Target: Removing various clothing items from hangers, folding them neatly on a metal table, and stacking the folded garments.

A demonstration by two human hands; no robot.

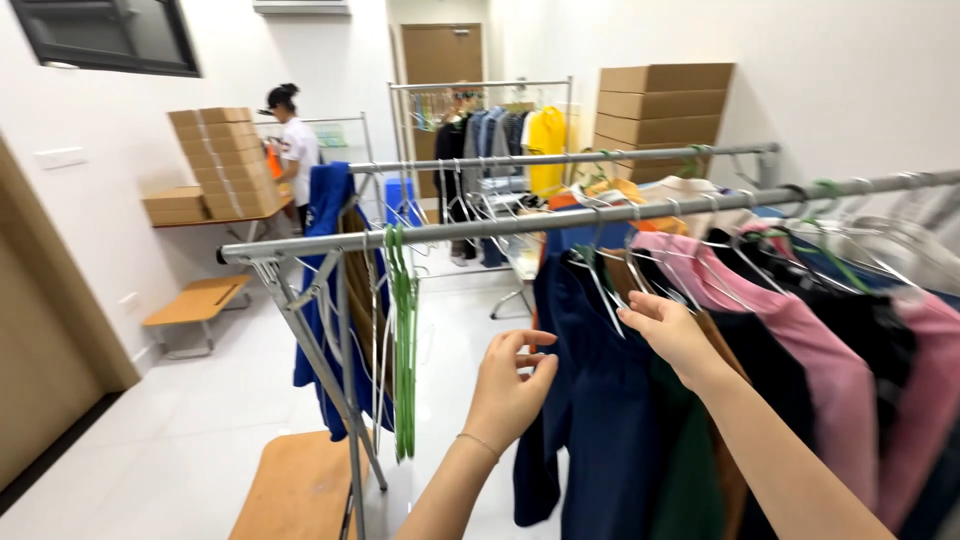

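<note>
Fingers of my left hand (pixel 512 385) pinch the navy shirt (pixel 590 400); right hand (pixel 668 328) grips its hanger (pixel 600 285), shirt not yet off the near rail (pixel 480 229).

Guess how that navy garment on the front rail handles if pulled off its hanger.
Probably floppy: the navy garment drapes in loose folds. Likely light, since a thin wire hanger carries it. It may snag, packed against the pink garment. Left hand and right hand touch it.

Garments (pixel 780 360) hang on the rail (pixel 560 218) toward its right end; bare hangers (pixel 403 340) hang near its left end. Behind the rail stands a second rack (pixel 480 150) — boxes (pixel 660 110) to its right, a person (pixel 295 150) far left.
</note>
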